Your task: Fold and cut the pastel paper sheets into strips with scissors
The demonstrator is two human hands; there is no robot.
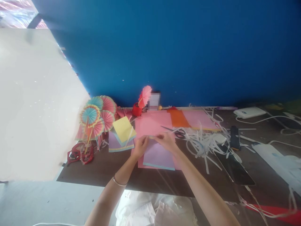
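A lavender paper sheet (160, 155) with a light blue strip along its near edge lies over larger pink paper (154, 121). At the sheet's far edge, my left hand (141, 146) is closed, thumb and fingers pinching the left part. My right hand (166, 142) pinches the same edge a little to the right, its fingertips close to the left ones. A narrow pale fold or strip shows between them. Just beyond my right hand lie scissors (180, 134), partly under white paper strips (204, 141). To the left, yellow paper (124, 129) rests on another lavender sheet (115, 145).
Several pleated paper fans (90, 115) stand at the left, with red wrapped items (81, 153) before them. Behind are a red pot (137, 110) and orange paper (178, 118). A phone (236, 168), a white power bank (250, 112) and cables occupy the right.
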